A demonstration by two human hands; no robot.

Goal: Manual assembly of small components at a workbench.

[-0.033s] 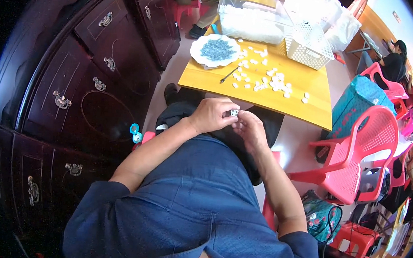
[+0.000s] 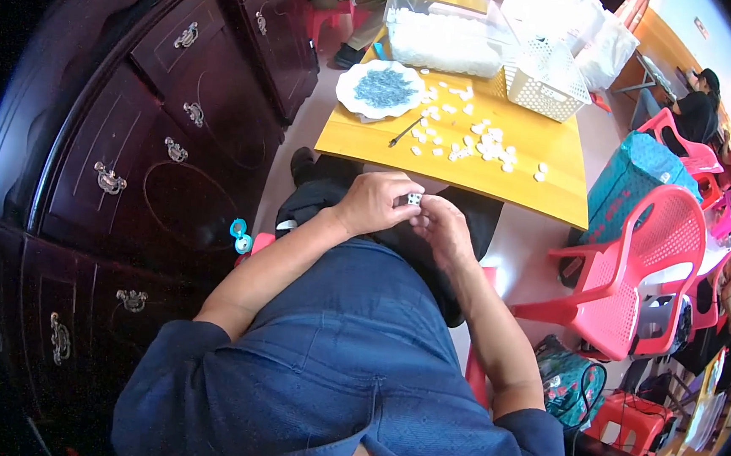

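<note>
A small white plastic piece with dark holes in its face is held in front of my belly, just off the table's near edge. My left hand pinches it between thumb and fingers. From the other side, my right hand has its thumb and fingertips closed at the same piece. Fingers partly cover it, so its full shape cannot be made out. Many similar small white pieces lie scattered on the yellow table, beyond my hands. A thin dark tool lies among them near the plate.
A scalloped white plate holds a heap of small grey-blue parts. Behind it stand a clear bin of white pieces and a white perforated basket. Dark drawers line my left; pink plastic chairs and a teal bag are right.
</note>
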